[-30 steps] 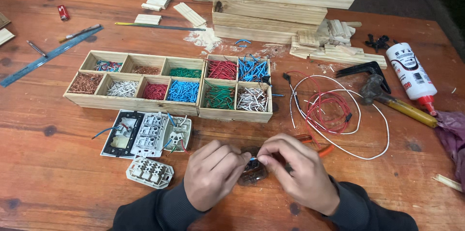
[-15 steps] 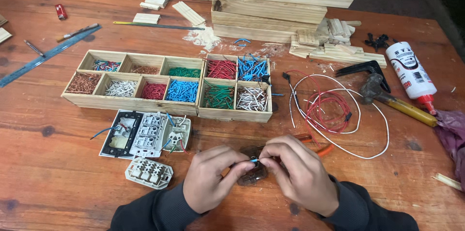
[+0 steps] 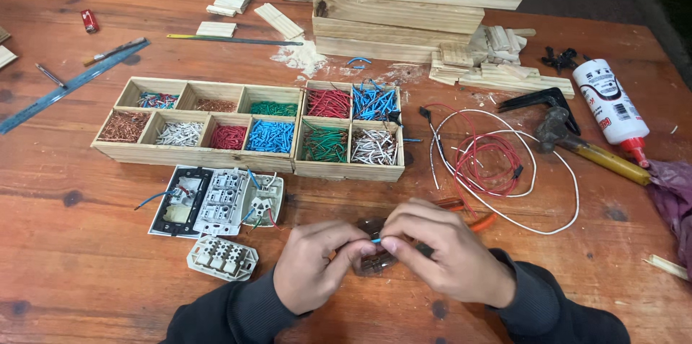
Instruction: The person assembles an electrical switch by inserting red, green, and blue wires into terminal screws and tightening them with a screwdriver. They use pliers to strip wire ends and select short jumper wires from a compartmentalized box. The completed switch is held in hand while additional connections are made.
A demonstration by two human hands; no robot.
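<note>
Nearest the camera, the left hand and the right hand meet over the wooden tabletop, fingertips drawn together and pinching a short blue wire piece between them. Just under the fingers lies a small dark part, mostly hidden, so what it is cannot be told. Left of the hands sits a white terminal block, and just beyond it a group of opened switch plates with loose wires sticking out. An orange-handled tool shows partly behind the right hand. Farther back stands a wooden tray split into compartments, each filled with cut wire bits in copper, white, red, blue and green. To its right lies a loose coil of red and white wire, then a hammer and a white glue bottle. At the far edge are stacked wooden boxes, wood scraps and a metal ruler.
</note>
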